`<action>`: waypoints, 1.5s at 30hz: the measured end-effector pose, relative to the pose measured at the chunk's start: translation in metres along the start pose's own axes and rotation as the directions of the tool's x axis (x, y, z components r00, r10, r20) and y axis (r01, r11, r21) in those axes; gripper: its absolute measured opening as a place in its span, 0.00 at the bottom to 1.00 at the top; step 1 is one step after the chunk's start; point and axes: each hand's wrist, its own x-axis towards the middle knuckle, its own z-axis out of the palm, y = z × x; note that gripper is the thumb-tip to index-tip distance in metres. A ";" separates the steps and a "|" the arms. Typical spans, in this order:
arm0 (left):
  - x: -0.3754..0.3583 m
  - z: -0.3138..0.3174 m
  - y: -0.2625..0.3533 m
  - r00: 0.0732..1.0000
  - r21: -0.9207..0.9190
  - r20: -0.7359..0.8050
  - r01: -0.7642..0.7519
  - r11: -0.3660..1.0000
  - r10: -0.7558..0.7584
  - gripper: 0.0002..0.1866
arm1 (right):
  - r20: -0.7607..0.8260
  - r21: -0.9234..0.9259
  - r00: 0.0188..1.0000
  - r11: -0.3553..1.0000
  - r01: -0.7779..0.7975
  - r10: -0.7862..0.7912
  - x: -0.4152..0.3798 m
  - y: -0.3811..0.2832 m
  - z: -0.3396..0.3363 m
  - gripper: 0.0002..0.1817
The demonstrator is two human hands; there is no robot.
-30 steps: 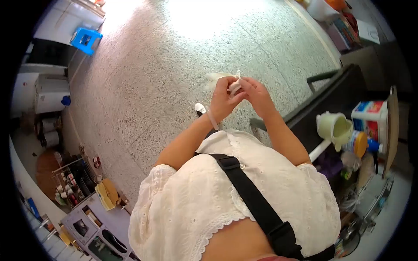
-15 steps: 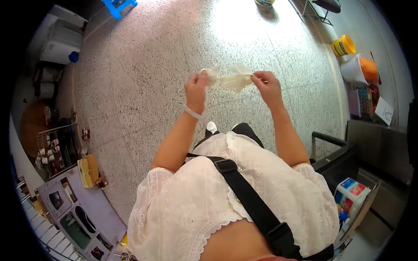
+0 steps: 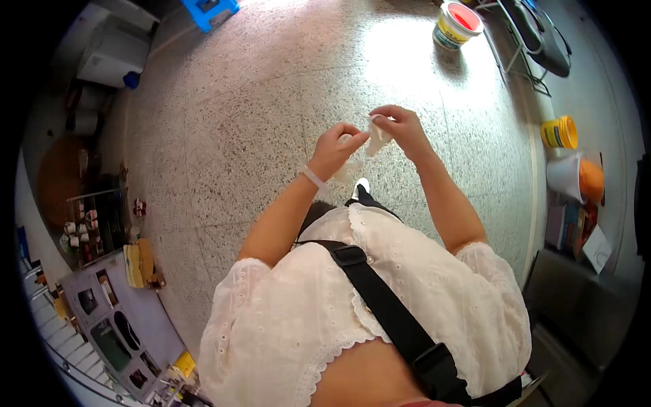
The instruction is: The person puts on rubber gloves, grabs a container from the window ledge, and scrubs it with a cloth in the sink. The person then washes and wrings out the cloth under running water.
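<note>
In front of my body, above the speckled floor, my left hand is closed on a thin, off-white, translucent piece that looks like a disposable glove, part of which hangs below the fingers. My right hand pinches a similar whitish glove by its upper edge, and its lower end droops toward my left thumb. The two hands are close together, fingertips almost meeting. Whether the two pieces are joined is hard to make out. A pale band circles my left wrist.
A bucket with a red inside stands ahead right, near a dark chair. Along the right wall are a yellow bucket, a white bin and books. A blue stool and a lilac cabinet are at left.
My hands have come closer together, and the stretched whitish gloves between them now hang bunched. The view has shifted forward, with the red-topped bucket and chair showing more fully.
</note>
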 end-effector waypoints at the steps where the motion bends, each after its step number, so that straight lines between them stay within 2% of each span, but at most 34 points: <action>1: 0.016 -0.004 0.005 0.998 -0.004 0.014 0.067 0.998 -0.067 0.13 | -0.010 -0.010 1.000 1.000 0.005 -0.005 0.024 -0.006 0.005 0.09; 2: 0.031 -0.009 0.007 0.994 -0.042 0.024 0.109 0.993 -0.108 0.14 | -0.022 -0.025 1.000 1.000 0.015 -0.015 0.046 -0.012 0.008 0.09; 4: 0.063 -0.020 0.006 0.984 -0.125 0.042 0.176 0.976 -0.172 0.16 | -0.081 0.200 0.996 0.979 -0.025 0.042 0.088 -0.023 0.014 0.09; 6: 0.090 -0.027 0.009 0.979 -0.130 0.027 0.206 0.970 -0.204 0.17 | -0.127 0.469 0.984 0.882 -0.049 0.121 0.123 -0.030 0.022 0.08; 8: 0.126 -0.033 0.007 0.969 -0.172 0.038 0.246 0.954 -0.243 0.18 | -0.076 0.555 0.977 0.822 -0.126 0.201 0.156 -0.029 0.033 0.08; 10: 0.171 -0.037 -0.001 0.963 -0.335 -0.030 0.241 0.911 -0.266 0.17 | 0.048 0.529 0.974 0.821 -0.215 0.224 0.193 -0.012 0.036 0.08; 11: 0.193 -0.045 -0.007 0.957 -0.411 -0.054 0.237 0.880 -0.284 0.16 | 0.004 0.546 0.978 0.819 -0.175 0.207 0.208 -0.020 0.045 0.08; 14: 0.255 -0.074 -0.005 0.976 -0.509 -0.127 0.090 0.856 -0.178 0.14 | -0.069 0.500 0.962 0.844 -0.195 0.263 0.263 -0.036 0.058 0.08; 15: 0.274 -0.088 0.000 0.970 -0.546 -0.075 0.154 0.823 -0.231 0.12 | -0.047 0.513 0.959 0.830 -0.217 0.280 0.279 -0.047 0.062 0.09; 18: 0.332 -0.130 0.024 0.978 -0.549 -0.084 0.112 0.828 -0.189 0.11 | -0.002 0.412 0.981 0.894 -0.174 0.192 0.342 -0.060 0.071 0.10; 19: 0.346 -0.137 0.027 0.973 -0.560 -0.135 0.081 0.824 -0.187 0.10 | -0.014 0.424 0.986 0.894 -0.144 0.166 0.362 -0.068 0.074 0.09; 22: 0.404 -0.163 0.036 0.947 -0.564 -0.280 -0.027 0.825 -0.160 0.08 | -0.190 0.187 0.965 0.971 -0.148 0.183 0.419 -0.086 0.080 0.08; 23: 0.424 -0.174 0.040 0.939 -0.504 -0.314 -0.042 0.862 -0.138 0.08 | -0.299 -0.107 0.954 0.993 -0.055 0.021 0.439 -0.083 0.080 0.08; 24: 0.442 -0.182 0.041 0.930 -0.364 -0.359 -0.063 0.929 -0.077 0.08 | -0.248 -0.209 0.954 0.971 0.119 -0.170 0.455 -0.085 0.077 0.08; 26: 0.477 -0.195 0.038 0.905 -0.062 -0.423 -0.082 0.995 0.048 0.09 | -0.086 -0.367 0.858 0.817 0.445 -0.506 0.481 -0.109 0.079 0.07; 27: 0.496 -0.201 0.033 0.900 0.001 -0.427 -0.096 0.995 0.087 0.09 | -0.001 -0.307 0.859 0.818 0.487 -0.512 0.496 -0.123 0.083 0.07; 28: 0.514 -0.202 0.033 0.885 -0.045 -0.456 -0.127 0.991 0.092 0.08 | 0.044 -0.296 0.886 0.841 0.453 -0.462 0.515 -0.124 0.084 0.07; 30: 0.556 -0.207 0.043 0.847 -0.113 -0.517 -0.210 0.971 0.123 0.08 | 0.070 -0.371 0.855 0.782 0.501 -0.514 0.569 -0.112 0.076 0.07; 31: 0.575 -0.211 0.047 0.879 -0.209 -0.477 -0.120 0.971 0.006 0.06 | 0.060 -0.361 0.881 0.813 0.457 -0.469 0.594 -0.111 0.071 0.07; 34: 0.639 -0.224 0.072 0.843 -0.226 -0.537 -0.177 0.958 0.029 0.06 | 0.083 -0.363 0.937 0.866 0.346 -0.339 0.667 -0.118 0.050 0.08; 35: 0.660 -0.230 0.081 0.857 -0.279 -0.515 -0.152 0.948 -0.015 0.07 | 0.109 -0.381 0.944 0.864 0.328 -0.311 0.692 -0.117 0.043 0.09; 36: 0.681 -0.236 0.090 0.840 -0.176 -0.540 -0.167 0.970 0.047 0.07 | 0.132 -0.400 0.950 0.862 0.312 -0.282 0.716 -0.120 0.038 0.09; 37: 0.705 -0.240 0.094 0.822 -0.077 -0.559 -0.180 0.981 0.107 0.08 | 0.229 -0.428 0.936 0.836 0.344 -0.268 0.734 -0.147 0.034 0.09; 38: 0.725 -0.243 0.095 0.803 0.016 -0.574 -0.183 0.983 0.159 0.08 | 0.283 -0.507 0.890 0.732 0.455 -0.358 0.760 -0.152 0.027 0.08; 39: 0.745 -0.248 0.095 0.807 -0.019 -0.560 -0.240 0.971 0.188 0.09 | 0.347 -0.568 0.834 0.611 0.551 -0.430 0.789 -0.158 0.021 0.08; 40: 0.758 -0.252 0.104 0.804 0.089 -0.541 -0.238 0.967 0.248 0.09 | 0.419 -0.612 0.765 0.471 0.636 -0.489 0.817 -0.163 0.016 0.07; 41: 0.769 -0.257 0.112 0.801 0.195 -0.516 -0.235 0.952 0.303 0.09 | 0.358 -0.587 0.768 0.512 0.628 -0.532 0.842 -0.164 0.013 0.04; 42: 0.783 -0.266 0.124 0.796 0.303 -0.485 -0.234 0.924 0.361 0.10 | 0.241 -0.626 0.817 0.559 0.543 -0.523 0.862 -0.166 0.013 0.07; 44: 0.816 -0.282 0.138 0.837 0.334 -0.427 -0.204 0.920 0.341 0.11 | 0.067 -0.433 0.982 0.882 0.188 -0.177 0.897 -0.170 0.017 0.11; 45: 0.837 -0.289 0.141 0.847 0.343 -0.416 -0.192 0.920 0.332 0.11 | 0.012 -0.267 0.996 0.960 0.088 -0.088 0.919 -0.173 0.022 0.12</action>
